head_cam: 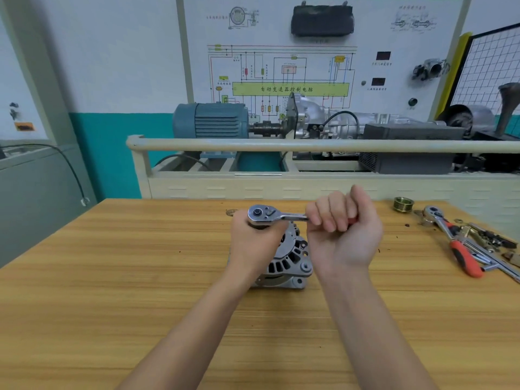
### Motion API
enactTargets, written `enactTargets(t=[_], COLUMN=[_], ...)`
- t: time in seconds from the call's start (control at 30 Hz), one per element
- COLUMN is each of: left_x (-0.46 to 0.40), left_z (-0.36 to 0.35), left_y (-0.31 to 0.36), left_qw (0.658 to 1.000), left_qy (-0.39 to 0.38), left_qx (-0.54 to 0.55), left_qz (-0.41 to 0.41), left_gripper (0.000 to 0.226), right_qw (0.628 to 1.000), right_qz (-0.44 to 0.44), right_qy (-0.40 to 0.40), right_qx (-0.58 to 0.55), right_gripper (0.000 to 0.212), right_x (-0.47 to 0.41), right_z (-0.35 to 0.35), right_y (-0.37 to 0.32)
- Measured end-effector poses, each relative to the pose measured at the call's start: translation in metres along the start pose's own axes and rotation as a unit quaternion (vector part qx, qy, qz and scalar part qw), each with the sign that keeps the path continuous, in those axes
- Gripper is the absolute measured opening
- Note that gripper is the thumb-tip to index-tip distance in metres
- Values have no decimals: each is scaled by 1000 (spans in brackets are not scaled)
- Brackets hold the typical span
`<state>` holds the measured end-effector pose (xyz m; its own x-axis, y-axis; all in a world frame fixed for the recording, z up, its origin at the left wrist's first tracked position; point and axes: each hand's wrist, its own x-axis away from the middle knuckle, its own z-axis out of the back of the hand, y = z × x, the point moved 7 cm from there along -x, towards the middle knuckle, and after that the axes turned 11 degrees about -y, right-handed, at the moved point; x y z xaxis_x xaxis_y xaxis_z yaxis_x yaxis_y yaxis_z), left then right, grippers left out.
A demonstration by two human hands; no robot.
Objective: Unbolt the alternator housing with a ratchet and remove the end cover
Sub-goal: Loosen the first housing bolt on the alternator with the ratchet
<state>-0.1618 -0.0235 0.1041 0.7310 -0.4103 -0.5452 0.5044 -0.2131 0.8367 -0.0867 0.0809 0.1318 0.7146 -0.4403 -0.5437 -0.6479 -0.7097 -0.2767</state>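
Workshop worktop [112, 277], mid-far edge | alternator [287, 263]: looking heavy, rigid, left hand [253, 243] gripping its top | ratchet [270, 215]: stiff steel, right hand [337, 220] fisting its handle.

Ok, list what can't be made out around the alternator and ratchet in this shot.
Head view only:
- Socket and bolt under the ratchet head: hidden by the left hand.
- Ratchet handle: wrapped by the right hand.
- Alternator left side: behind the left wrist.
- Small parts at the table's right edge: too small, partly cut off.
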Motion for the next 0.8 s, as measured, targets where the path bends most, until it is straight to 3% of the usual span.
enactTargets(t=[0.17, 0.27, 0.43, 0.6, 0.7, 0.8], left_x=[-5, -8, -10, -5, -1, -3], left_z=[-10, -19, -16, -4, -2, -3], left_y=[8, 11, 4, 2, 2, 0], left_qw=[973, 960, 974, 999, 998, 1000], left_qy=[-226, -278, -222, -8, 56, 18], left_qx=[-55, 3, 40, 34, 14, 11], left_qz=[11, 26, 36, -10, -31, -16], left_gripper=[33, 38, 38, 52, 56, 56], right_qw=[967, 955, 985, 998, 996, 999], right_qz=[-237, -275, -117, 50, 83, 32], right_qy=[-12, -8, 33, 23, -11, -17], right_qx=[-91, -114, -121, -8, 17, 7], right_gripper=[43, 41, 44, 46, 42, 47], right_x=[-46, -58, -40, 6, 19, 5], right_z=[4, 4, 12, 5, -1, 2], right_y=[27, 36, 22, -4, -6, -5])
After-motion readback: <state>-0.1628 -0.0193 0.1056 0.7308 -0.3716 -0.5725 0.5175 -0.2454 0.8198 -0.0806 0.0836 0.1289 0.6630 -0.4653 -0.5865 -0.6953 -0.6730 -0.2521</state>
